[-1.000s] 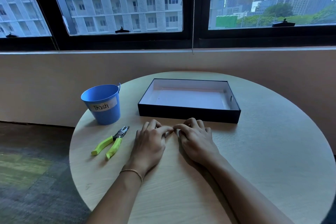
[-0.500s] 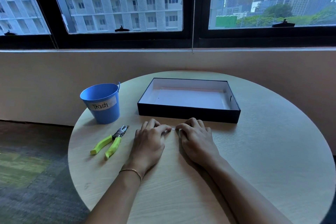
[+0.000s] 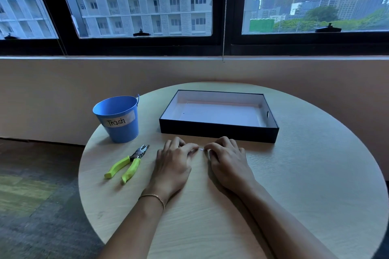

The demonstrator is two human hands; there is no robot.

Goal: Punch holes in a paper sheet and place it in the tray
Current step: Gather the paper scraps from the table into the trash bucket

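A black tray [image 3: 219, 132] with a white inside stands at the far middle of the round table. A white paper sheet [image 3: 221, 114] lies flat in it, with a small dark hole near its left edge. The hole punch [image 3: 128, 163], pliers-shaped with lime-green handles, lies left of my hands. My left hand [image 3: 173, 166] and my right hand [image 3: 228, 165] rest palm down just in front of the tray, fingers bent, tips almost meeting. A tiny white paper bit [image 3: 201, 149] lies between the fingertips. Neither hand holds anything that I can see.
A blue bucket [image 3: 119, 119] labelled "Trash" stands at the table's far left, behind the punch. The round wooden table [image 3: 315, 185] ends close to a beige wall under dark window frames. Carpeted floor lies to the left.
My fingertips have drawn slightly apart, and the tiny white bit now shows between them. The tray, punch and bucket have not moved.
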